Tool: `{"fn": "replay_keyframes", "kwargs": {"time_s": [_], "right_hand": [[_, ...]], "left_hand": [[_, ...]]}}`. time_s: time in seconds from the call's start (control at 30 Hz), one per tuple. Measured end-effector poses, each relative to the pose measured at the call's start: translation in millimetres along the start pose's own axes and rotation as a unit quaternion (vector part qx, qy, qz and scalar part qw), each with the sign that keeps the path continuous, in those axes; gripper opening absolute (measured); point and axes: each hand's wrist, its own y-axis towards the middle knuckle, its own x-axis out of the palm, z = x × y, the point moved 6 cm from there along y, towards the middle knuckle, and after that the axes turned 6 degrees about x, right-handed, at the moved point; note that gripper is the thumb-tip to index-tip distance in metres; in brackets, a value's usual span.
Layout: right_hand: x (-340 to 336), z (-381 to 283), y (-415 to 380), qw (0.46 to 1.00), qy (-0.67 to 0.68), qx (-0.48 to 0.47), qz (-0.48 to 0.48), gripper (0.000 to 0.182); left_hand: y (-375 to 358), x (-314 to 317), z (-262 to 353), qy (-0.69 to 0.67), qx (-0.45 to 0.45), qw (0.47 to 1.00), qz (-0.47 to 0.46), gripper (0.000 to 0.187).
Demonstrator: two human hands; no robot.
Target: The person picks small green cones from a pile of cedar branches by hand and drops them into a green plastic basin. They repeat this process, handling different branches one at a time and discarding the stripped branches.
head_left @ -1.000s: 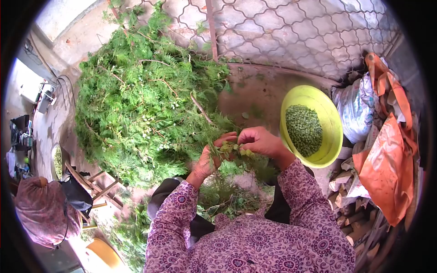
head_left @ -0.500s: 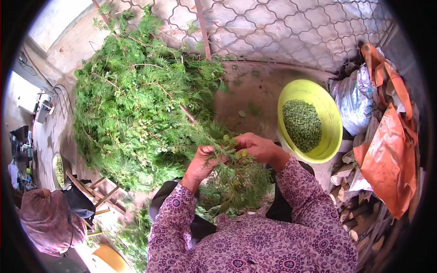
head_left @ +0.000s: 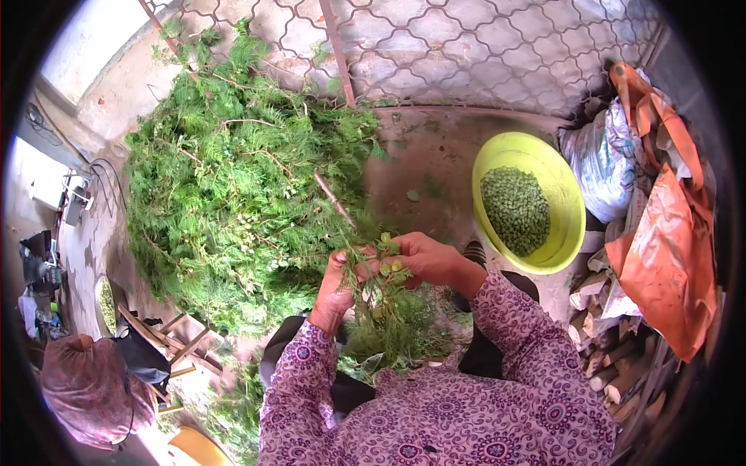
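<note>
My left hand [head_left: 336, 286] is closed around a leafy evergreen branch [head_left: 371, 283], held above my lap. A few pale green cones [head_left: 394, 268] show on it between my hands. My right hand [head_left: 429, 260] has its fingers pinched together at these cones, the fingertips partly hidden by foliage. Further out, a large heap of cut evergreen branches [head_left: 233, 179] lies on the floor, with a bare brown stem [head_left: 336, 199] reaching from it toward my hands. To the right stands a yellow-green basin [head_left: 571, 210] holding many small green cones [head_left: 514, 211].
Beyond the heap runs a metal lattice gate [head_left: 466, 54]. Right of the basin are a white sack [head_left: 602, 159], an orange bag [head_left: 664, 264] and stacked firewood [head_left: 618, 365]. At left are a wooden stool [head_left: 183, 342], a cloth-covered object [head_left: 89, 388] and an orange-yellow basin [head_left: 198, 446].
Both hands have shifted slightly, with the branch turned more upright between them. The view has tilted a little. The grip of the left hand stays the same.
</note>
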Motion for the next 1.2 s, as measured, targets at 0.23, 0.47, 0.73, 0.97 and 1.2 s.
{"fn": "replay_keyframes", "kwargs": {"time_s": [0.23, 0.47, 0.73, 0.97, 1.2], "right_hand": [[8, 1, -1, 0.998, 0.03, -0.03, -0.05, 0.013], [-5, -5, -3, 0.962, 0.24, -0.082, -0.103, 0.012], [-13, -3, -1, 0.982, 0.171, -0.068, -0.044, 0.013], [-24, 0, 5, 0.991, 0.105, -0.061, 0.05, 0.015], [-14, 5, 8, 0.975, 0.209, -0.056, -0.041, 0.009]], "left_hand": [[-6, -6, -1, -0.02, -0.059, 0.998, 0.027, 0.018], [4, -13, -25, -0.077, -0.09, 0.992, -0.039, 0.03], [9, -5, -23, -0.08, -0.07, 0.992, -0.064, 0.034], [8, -26, -34, 0.03, -0.089, 0.995, 0.029, 0.033], [1, -4, -23, -0.051, -0.092, 0.994, 0.016, 0.032]]}}
